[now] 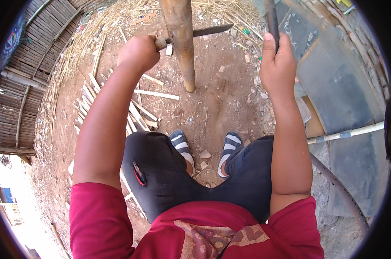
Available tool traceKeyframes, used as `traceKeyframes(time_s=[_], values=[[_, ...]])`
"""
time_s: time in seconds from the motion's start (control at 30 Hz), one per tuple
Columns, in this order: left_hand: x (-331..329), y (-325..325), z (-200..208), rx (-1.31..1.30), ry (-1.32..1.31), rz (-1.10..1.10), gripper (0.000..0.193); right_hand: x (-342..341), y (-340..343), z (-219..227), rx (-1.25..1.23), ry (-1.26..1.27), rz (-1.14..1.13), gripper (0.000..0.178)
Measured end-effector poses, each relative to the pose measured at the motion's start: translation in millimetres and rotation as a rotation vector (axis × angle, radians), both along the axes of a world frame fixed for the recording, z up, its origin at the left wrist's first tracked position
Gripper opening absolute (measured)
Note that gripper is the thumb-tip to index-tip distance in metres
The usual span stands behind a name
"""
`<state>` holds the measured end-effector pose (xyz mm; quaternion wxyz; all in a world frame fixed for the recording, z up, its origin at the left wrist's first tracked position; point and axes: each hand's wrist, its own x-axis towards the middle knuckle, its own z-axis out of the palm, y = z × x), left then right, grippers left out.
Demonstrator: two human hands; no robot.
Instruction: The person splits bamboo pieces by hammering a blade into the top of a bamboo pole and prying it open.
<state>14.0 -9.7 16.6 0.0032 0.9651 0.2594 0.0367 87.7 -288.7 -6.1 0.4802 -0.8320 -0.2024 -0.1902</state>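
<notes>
Knife (212, 30) in left hand (138, 54), across bamboo pole (181, 36)

Crimson shirt (204, 209), dark trousers (154, 166), banded footwear (178, 140): that's me from the chest down.
My short sleeves, left sleeve (99, 216) and right sleeve (297, 224), match the shirt's plain crimson and leave my forearms bare, as are my left fingers (151, 44) and right fingers (284, 43). Across my chest runs a tan, speckled print (204, 237) with large letter shapes, crossed low down by a narrow dark strip. My trousers are near black and loose, with a slit-like tear (139, 173) on the left leg showing red inside. My footwear alternates dark and pale bands; pale cloth shows around the heels.
</notes>
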Motion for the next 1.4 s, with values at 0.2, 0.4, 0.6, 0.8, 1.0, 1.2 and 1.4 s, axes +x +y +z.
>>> traceKeyframes(time_s=[0.2,0.4,0.6,0.8,1.0,1.2,1.4], values=[[2.9,-1.4,4.0,0.083,0.025,-0.037,0.025,16.0,6.2,-45.8,-0.248,0.081,0.082,0.029],[-2.4,2.3,-9.3,0.010,0.030,-0.012,0.026,-3.1,10.6,-13.6,-0.265,0.192,0.044,0.030],[1.7,-0.7,-3.4,0.044,0.012,-0.014,0.027,3.0,7.7,-17.6,-0.124,0.083,0.046,0.031],[-3.4,8.6,-2.5,0.063,-0.003,-0.044,0.027,-1.1,2.4,-48.2,-0.308,0.107,0.047,0.033],[-9.5,16.7,-6.0,0.056,0.005,-0.026,0.027,-13.5,5.0,12.1,0.076,-0.032,0.001,0.036],[-4.5,7.1,6.5,0.105,0.046,-0.021,0.027,-2.1,20.1,-32.3,-0.217,0.084,0.090,0.035],[-5.0,6.5,0.6,0.073,0.072,0.008,0.029,-4.7,15.5,-27.1,-0.180,0.175,0.079,0.033]])
